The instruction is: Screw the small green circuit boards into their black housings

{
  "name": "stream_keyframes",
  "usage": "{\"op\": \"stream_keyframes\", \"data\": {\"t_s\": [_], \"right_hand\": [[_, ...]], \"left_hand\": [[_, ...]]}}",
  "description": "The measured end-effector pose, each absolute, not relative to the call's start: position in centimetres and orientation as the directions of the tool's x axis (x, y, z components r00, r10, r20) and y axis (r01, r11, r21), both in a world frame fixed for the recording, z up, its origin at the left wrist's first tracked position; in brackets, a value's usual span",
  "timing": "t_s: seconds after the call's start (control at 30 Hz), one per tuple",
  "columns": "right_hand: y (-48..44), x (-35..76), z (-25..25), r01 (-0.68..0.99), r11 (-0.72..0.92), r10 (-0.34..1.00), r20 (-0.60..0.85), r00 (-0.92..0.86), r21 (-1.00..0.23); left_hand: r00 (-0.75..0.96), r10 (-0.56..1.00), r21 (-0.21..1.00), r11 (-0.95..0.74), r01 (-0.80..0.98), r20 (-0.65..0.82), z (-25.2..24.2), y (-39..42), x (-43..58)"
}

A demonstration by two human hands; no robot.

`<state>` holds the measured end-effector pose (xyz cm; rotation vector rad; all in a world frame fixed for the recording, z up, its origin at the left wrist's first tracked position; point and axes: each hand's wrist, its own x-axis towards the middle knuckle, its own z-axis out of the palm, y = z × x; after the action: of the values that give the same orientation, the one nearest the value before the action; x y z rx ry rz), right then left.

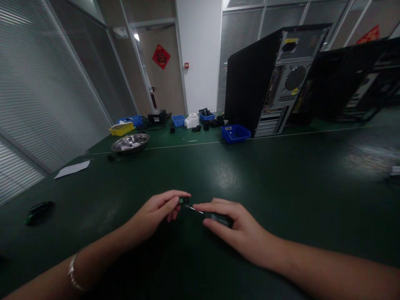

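One dark-handled tool point(218, 218) sits in the right hand point(239, 223), fingers closed round it, metal shaft point(196, 209) just beside a small green part point(182, 201) pinched by the left hand point(161, 207). Wide worktop point(265, 175) leaves room up to a blue bin point(239, 138).

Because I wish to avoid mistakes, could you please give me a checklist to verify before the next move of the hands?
1. Left hand holds the small green-and-black part: ok.
2. Right hand grips the thin-shafted tool by its handle: ok.
3. Tool's shaft is directed toward the part: ok.
4. Tool's tip touches the part: cannot tell, too small and blurred.
5. Bracelet is away from the tool: ok.
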<state>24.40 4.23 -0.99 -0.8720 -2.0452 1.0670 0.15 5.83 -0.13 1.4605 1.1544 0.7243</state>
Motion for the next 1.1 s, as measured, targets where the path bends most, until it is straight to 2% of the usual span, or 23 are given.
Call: {"op": "stream_keyframes", "data": {"t_s": [0.1,0.47,0.83,0.97,1.1], "right_hand": [[4.3,24.3,-0.9,0.249,0.452,0.79,0.255,-0.558,-0.857],[4.2,24.1,-0.8,0.25,0.427,0.813,0.249,-0.526,-0.869],[4.3,24.2,-1.1,0.239,0.413,0.824,0.249,-0.508,-0.879],[4.3,24.3,-1.1,0.236,0.44,0.809,0.268,-0.523,-0.866],[4.3,24.4,-0.9,0.26,0.43,0.797,0.229,-0.558,-0.865]], "left_hand": [[0.43,0.891,0.955,0.017,0.295,-0.148,0.0,4.9,1.1],[0.375,0.924,0.956,-0.042,0.289,-0.073,0.5,4.6,0.8],[0.446,0.895,0.965,-0.113,0.237,-0.005,-0.1,4.8,0.7],[0.445,0.895,0.972,-0.096,0.213,-0.009,-0.2,4.9,0.7],[0.473,0.88,0.987,-0.031,0.16,-0.049,-0.5,5.0,0.5]]}}
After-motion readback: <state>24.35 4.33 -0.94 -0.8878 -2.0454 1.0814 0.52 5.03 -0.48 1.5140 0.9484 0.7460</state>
